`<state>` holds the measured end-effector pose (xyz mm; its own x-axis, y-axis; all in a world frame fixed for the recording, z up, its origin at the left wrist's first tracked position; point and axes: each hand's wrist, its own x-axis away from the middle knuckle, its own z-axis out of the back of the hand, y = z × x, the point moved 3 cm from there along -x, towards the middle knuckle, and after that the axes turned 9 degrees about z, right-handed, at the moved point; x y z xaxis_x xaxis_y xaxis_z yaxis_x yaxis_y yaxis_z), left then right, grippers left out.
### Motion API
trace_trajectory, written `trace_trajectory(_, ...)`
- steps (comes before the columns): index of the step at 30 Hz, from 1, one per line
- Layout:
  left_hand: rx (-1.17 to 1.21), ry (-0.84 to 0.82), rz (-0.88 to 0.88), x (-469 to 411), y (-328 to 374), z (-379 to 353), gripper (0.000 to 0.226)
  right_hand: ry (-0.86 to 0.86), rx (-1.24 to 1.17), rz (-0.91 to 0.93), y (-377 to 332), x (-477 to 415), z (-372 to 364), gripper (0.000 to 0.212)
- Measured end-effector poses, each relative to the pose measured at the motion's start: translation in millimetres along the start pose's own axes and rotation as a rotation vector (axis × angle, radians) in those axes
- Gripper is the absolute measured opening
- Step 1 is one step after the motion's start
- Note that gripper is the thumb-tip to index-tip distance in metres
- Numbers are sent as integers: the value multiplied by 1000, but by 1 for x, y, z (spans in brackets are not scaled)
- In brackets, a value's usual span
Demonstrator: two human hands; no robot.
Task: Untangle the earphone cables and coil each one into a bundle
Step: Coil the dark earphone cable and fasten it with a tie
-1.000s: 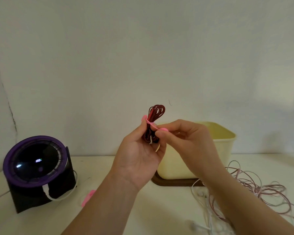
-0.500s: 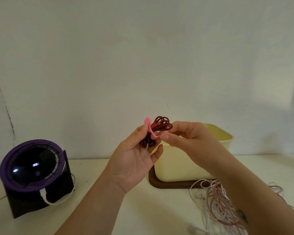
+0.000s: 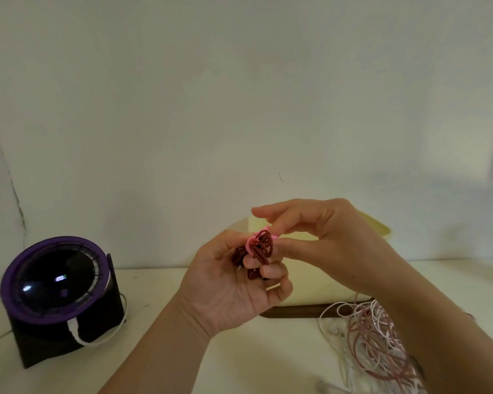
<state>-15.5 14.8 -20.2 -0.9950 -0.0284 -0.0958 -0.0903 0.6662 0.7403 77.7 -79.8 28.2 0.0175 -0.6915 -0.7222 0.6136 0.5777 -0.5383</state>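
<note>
The left hand (image 3: 225,288) is raised above the table (image 3: 154,365), its fingers curled round a dark red earphone bundle (image 3: 264,248). A pink cable tie (image 3: 252,241) loops over the top of the coil. The right hand (image 3: 325,245) meets it from the right, thumb and bent fingers pinching the tie's end against the bundle, forefinger lifted. Behind stands a cream bin (image 3: 319,291) on a brown tray (image 3: 291,311). Beside the tray, to the right, lies a tangle of pink and white cables (image 3: 376,336) – loose on the table.
</note>
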Motion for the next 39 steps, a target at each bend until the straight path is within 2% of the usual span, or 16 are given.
trace_trajectory(4, -51, -115, 92, 2, 0, 1, 16, 3, -68, -35, 1, 1, -1, 9)
trace_trajectory(6, -113, -30, 85, 0, 3, -1, 17, 61, -99, -76, 3, 2, 2, 4)
trace_trajectory(9, -330, 255, -132, -1, 12, 6, 23, 156, -87, -123, 7, 1, 6, 4)
trace_trajectory(11, -455, 279, -302, -2, 16, 6, 30, 200, -63, -157, 9, 1, 8, 6)
trace_trajectory(14, -624, 298, -393, -4, 14, -3, 29, 235, -39, -202, 11, 2, 7, 4)
trace_trajectory(17, -879, 398, -515, -7, 9, -4, 14, 239, -20, -224, 12, 3, 6, 3)
trace_trajectory(24, -636, 426, -560, -2, 17, -9, 12, 306, -156, -209, 14, 2, 7, 12)
trace_trajectory(29, -680, 460, -585, 5, 29, -9, 14, 344, -129, -202, 13, 2, 10, 4)
trace_trajectory(33, -832, 460, -537, 7, 32, -6, 6, 333, -138, -191, 12, 1, 5, 3)
trace_trajectory(37, -836, 451, -558, 7, 30, -9, 13, 332, -157, -163, 10, 1, 1, 5)
trace_trajectory(39, -818, 457, -564, 6, 30, -10, 14, 343, -151, -145, 10, 0, 1, 12)
